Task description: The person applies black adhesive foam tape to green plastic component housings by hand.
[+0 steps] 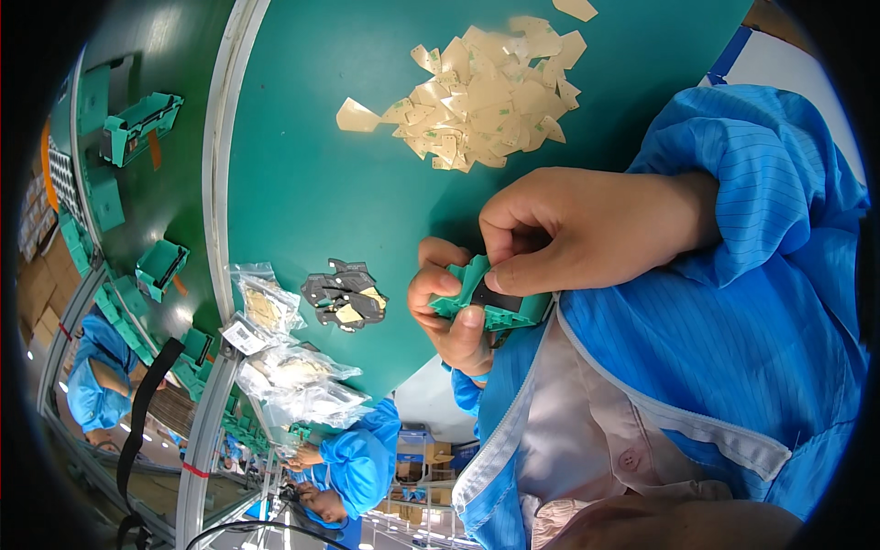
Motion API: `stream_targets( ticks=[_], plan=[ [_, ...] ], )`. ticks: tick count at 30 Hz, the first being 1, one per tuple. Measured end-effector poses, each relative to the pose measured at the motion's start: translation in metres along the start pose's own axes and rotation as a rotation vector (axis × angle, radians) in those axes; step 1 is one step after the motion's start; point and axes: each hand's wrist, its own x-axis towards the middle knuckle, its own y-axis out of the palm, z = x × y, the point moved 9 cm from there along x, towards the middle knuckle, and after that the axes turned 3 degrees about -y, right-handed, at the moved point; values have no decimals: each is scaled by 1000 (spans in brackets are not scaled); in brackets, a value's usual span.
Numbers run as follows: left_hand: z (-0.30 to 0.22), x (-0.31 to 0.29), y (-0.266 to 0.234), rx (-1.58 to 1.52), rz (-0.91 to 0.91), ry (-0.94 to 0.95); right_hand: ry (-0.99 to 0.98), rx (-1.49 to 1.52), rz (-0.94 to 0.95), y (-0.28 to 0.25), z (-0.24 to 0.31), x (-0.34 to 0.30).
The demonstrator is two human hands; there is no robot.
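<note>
My left hand [449, 307] is closed around a green plastic housing [510, 318], fingers at its far side and thumb on its edge. A flat black piece [495, 298] lies in the housing's face. From the upper right comes my right hand [587, 229], its thumb and forefinger bent together over the housing. The thumb tip touches the black piece; whatever is pinched between those fingers is hidden. Both hands are just above the green tabletop [302, 202], close to my blue jacket.
Cream flat pieces [486, 96] lie heaped at the top. Dark grey plastic parts [344, 295] and clear bags [298, 371] are left of my hands. Past a metal rail [218, 156], more green housings [142, 128] stand on a dark green strip. A co-worker in blue [353, 458] is below.
</note>
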Motion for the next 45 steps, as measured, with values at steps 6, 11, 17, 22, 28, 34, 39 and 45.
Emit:
stream_targets(
  ticks=[6,11,17,22,28,34,39,45],
  plan=[
    [-2,1,-4,15,13,0,-10,-14,6,2,0,4],
    [-3,3,-2,25,25,-4,5,-15,-5,0,2,2],
    [-11,3,-3,90,30,29,-10,-38,-7,2,2,4],
    [-21,0,0,143,2,87,23,-29,-46,-1,0,0],
    [-36,-5,0,192,29,189,69,-24,37,10,-4,1],
    [-33,-3,11,-40,177,230,-16,250,171,25,-10,5],
    [-40,-4,8,-157,111,302,-78,371,242,33,-1,5],
    [-35,6,23,-305,278,263,-48,252,265,42,10,7]
  ],
)
